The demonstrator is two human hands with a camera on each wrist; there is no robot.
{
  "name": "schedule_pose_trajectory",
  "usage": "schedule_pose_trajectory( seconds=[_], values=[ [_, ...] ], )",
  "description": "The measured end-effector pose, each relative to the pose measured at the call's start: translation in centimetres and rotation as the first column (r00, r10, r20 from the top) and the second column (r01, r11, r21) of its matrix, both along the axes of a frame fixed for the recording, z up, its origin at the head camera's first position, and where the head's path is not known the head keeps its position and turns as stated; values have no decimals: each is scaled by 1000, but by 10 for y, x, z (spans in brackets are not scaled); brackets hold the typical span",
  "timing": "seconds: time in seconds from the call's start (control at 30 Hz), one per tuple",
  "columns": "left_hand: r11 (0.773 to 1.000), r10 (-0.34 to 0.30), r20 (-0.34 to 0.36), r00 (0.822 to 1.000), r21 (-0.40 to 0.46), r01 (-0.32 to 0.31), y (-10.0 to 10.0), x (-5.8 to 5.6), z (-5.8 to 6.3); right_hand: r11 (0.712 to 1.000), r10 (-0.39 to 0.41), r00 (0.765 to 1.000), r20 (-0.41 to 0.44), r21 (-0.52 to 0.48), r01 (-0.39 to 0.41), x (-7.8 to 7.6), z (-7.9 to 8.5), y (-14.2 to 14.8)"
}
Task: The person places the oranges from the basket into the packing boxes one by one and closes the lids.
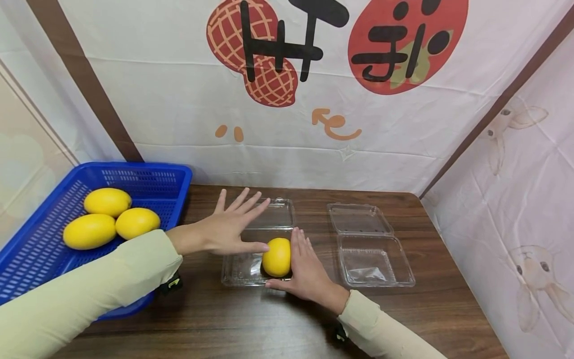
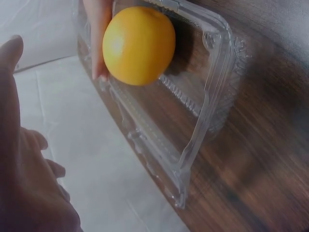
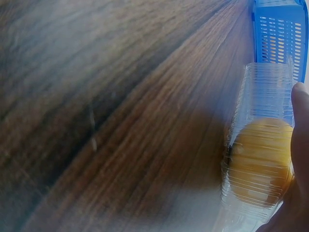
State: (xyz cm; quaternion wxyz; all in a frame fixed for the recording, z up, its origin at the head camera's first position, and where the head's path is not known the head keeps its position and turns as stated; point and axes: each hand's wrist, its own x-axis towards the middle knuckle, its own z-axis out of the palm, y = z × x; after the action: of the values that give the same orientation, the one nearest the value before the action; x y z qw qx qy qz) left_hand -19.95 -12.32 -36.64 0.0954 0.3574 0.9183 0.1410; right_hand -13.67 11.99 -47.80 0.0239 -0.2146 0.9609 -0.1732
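Note:
A smooth yellow oval fruit (image 1: 276, 257) sits in the right part of a clear plastic clamshell box (image 1: 244, 269), whose lid lies folded back toward the wall. My right hand (image 1: 309, 271) rests along the fruit's right side with straight fingers, the thumb at the box's front edge. Fingers spread wide, my left hand (image 1: 230, 227) hovers over the box's left side, its thumb tip right at the fruit. In the left wrist view, the fruit (image 2: 139, 46) shows inside the box, apart from the left fingers. Through the ribbed box wall, the right wrist view shows the fruit (image 3: 260, 162) beside the right hand.
At the left stands a blue perforated basket (image 1: 179, 187) with three more yellow fruits (image 1: 107, 202). A second clear clamshell box (image 1: 403, 259) lies opened to the right on the brown wooden table (image 1: 444, 294). A printed cloth (image 1: 385, 159) hangs behind the table.

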Motion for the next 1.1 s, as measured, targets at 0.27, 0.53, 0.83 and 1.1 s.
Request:
schedule_pose_trajectory(
  seconds=[0.27, 0.53, 0.83, 1.1],
  values=[
    [999, 39, 4, 999, -3, -39, -14, -4, 5, 1000, -6, 1000, -1, -4, 6, 0, 0, -1],
    [996, 87, 62, 994, -1, -87, -32, -4, 13, 1000, -6, 1000, -5, -3, 6, -1, -1, -1],
    [991, 126, 77, 989, 24, -128, -45, -5, 20, 1000, -10, 1000, -7, 2, 10, -1, -2, 0],
    [986, 155, 92, 984, 39, -159, -57, -7, 25, 1000, -17, 1000, -9, 7, 17, -1, -1, -1]
  ],
)
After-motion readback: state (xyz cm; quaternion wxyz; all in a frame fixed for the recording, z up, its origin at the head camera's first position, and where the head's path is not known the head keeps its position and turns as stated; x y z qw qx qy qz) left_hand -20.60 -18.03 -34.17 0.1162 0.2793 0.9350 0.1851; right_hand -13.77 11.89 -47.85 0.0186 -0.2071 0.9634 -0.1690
